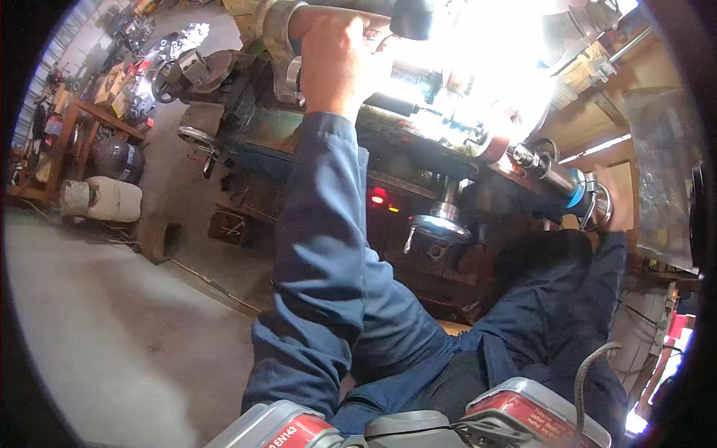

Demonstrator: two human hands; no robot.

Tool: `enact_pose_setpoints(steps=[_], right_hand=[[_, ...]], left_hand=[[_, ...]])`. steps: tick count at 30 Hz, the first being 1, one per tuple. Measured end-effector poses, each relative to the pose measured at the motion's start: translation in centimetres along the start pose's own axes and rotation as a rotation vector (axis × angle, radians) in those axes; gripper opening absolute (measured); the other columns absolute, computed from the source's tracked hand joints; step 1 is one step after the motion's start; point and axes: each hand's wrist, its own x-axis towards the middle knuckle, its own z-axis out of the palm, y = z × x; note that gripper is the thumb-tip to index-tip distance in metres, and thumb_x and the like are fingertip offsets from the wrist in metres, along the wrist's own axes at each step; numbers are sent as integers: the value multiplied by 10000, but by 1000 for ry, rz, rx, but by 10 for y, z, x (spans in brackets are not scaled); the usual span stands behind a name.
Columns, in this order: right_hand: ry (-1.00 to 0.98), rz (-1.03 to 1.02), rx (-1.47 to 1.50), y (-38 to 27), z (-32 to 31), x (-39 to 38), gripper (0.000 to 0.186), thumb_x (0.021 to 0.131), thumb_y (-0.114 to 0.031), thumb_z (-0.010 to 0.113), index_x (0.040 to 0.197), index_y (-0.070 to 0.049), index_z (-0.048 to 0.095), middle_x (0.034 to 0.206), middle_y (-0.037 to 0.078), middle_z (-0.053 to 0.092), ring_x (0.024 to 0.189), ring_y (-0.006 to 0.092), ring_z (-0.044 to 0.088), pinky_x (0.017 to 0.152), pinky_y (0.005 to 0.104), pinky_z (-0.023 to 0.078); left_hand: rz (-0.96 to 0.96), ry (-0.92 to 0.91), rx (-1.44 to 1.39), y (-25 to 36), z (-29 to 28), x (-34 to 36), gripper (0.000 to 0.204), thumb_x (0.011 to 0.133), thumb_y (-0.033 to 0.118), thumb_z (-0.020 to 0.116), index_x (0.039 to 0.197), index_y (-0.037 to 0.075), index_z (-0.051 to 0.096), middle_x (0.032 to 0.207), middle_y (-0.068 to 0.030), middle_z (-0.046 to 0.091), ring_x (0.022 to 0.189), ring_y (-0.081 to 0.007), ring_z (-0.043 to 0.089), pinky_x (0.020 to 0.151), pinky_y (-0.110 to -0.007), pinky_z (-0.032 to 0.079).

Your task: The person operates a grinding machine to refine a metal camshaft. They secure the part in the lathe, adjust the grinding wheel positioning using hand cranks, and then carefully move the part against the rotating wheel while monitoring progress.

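Note:
My left hand [334, 63] is closed over a metal cylinder [305, 22] in a machine housing at the top of the lathe [269, 131], its fingertips partly lost in glare. Below that cylinder a smaller shaft [396, 101] runs right, into strong white light that hides detail. At the right end, my right hand [612, 196] grips the rim of the tailstock handwheel [599, 207], beside a blue band [576, 190] and a drill chuck [526, 157]. A handwheel with a crank [438, 228] sits on the front, below the bed.
A cart-like wooden shelf of parts [104, 112], a dark tank [119, 157] and a pale gas cylinder [112, 199] stand at left on the concrete floor [89, 313]. A clear plastic sheet [657, 179] hangs at right. Respirator filters [515, 407] fill the lower edge.

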Motion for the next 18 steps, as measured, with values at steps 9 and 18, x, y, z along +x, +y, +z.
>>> enact_pose_setpoints(steps=[9, 18], right_hand=[[-11, 550, 845, -16, 7, 17, 644, 1010, -436, 249, 1484, -1, 270, 1431, 185, 446, 1361, 287, 370, 1138, 378, 265], [23, 556, 716, 9, -12, 18, 586, 998, -410, 291, 1415, -1, 333, 1346, 170, 486, 1266, 269, 418, 1067, 366, 312]], left_hand=[[-418, -531, -93, -22, -16, 5, 407, 849, 388, 656, 968, 2, 710, 1064, -210, 691, 999, -363, 667, 903, -391, 514], [-373, -559, -155, -37, -16, 2, 510, 841, 353, 691, 1103, -80, 633, 1029, -268, 682, 976, -349, 673, 856, -401, 508]])
